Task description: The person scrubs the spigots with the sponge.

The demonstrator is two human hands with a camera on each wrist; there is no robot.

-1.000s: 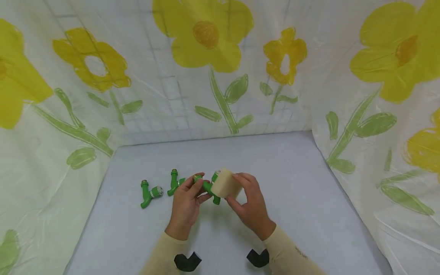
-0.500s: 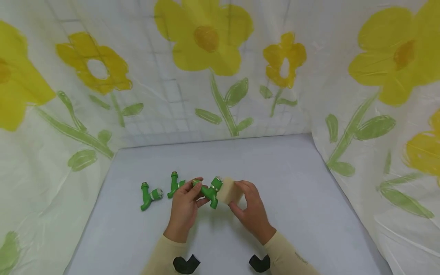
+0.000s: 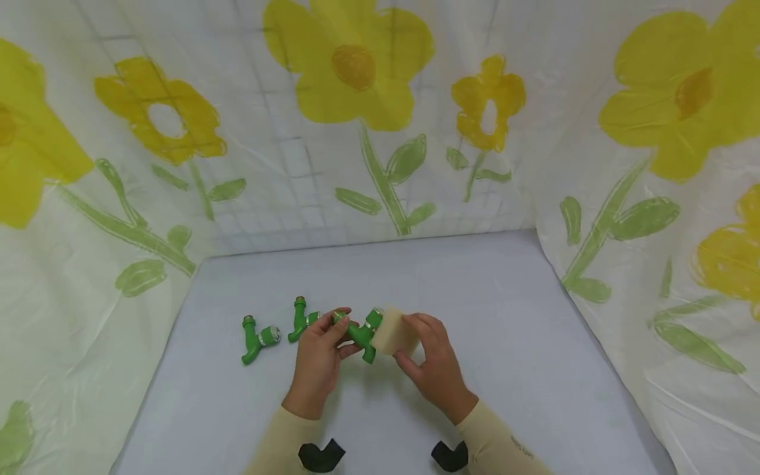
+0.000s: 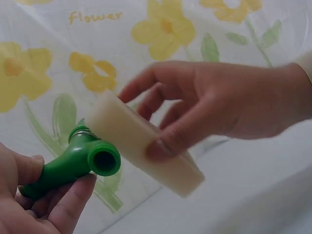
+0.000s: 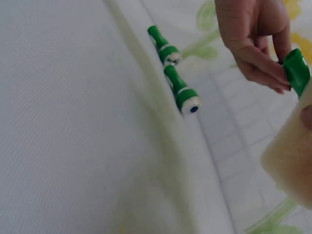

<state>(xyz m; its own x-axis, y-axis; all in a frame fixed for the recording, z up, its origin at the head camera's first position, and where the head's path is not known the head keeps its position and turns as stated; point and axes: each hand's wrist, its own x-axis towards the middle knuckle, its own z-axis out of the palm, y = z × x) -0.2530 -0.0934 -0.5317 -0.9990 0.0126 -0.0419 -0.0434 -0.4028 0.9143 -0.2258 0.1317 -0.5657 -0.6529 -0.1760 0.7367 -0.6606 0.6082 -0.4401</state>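
Between thumb and fingers, my left hand grips a green plastic tap by its inlet end, held above the table. In the left wrist view the open round mouth of the tap faces the camera. My right hand pinches a pale cream sponge block by its sides. The sponge lies against the tap's handle side and partly hides it. In the right wrist view only part of the sponge and the tap's spout show.
Two more green taps lie on the pale table, left of my hands: one tap farther left, another tap partly behind my left hand. A flower-printed curtain stands around the table's back and sides.
The sponge has moved slightly down against the tap, uncovering more of its handle than a second ago. Both hands keep their holds, and the loose taps stay put.
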